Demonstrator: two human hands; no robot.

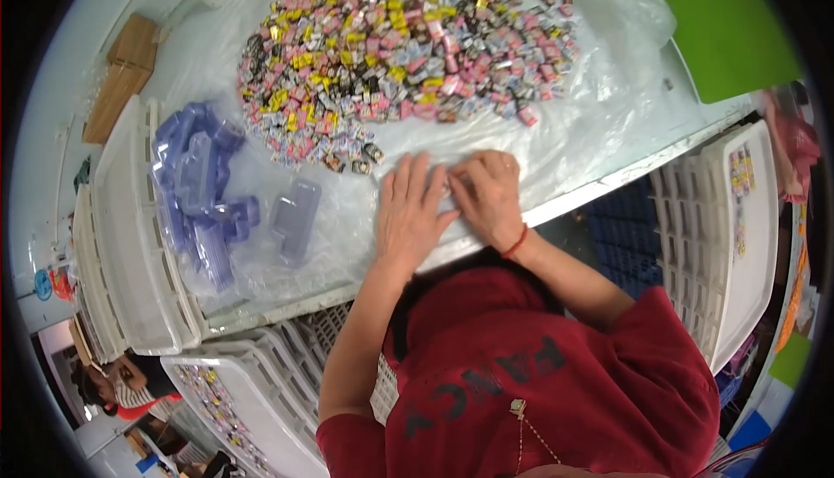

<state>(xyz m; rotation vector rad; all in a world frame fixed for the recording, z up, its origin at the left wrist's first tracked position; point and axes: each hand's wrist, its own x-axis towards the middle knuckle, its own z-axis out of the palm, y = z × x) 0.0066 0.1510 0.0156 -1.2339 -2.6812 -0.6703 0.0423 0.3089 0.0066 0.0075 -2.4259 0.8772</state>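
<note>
Fingers of the left hand lay flat and slightly parted, while those of the right hand were bent, thumb and forefinger nearly meeting; whether they held anything could not be told. Just beyond them spread the heap of small wrapped pieces, whose loose near edge a brushing knuckle might have scattered. Had the plastic sheet beneath them rucked up, pieces could have slid toward the table edge on their near side. Left of them sat bluish clear trays; farther out, white crates stood to both sides.
</note>
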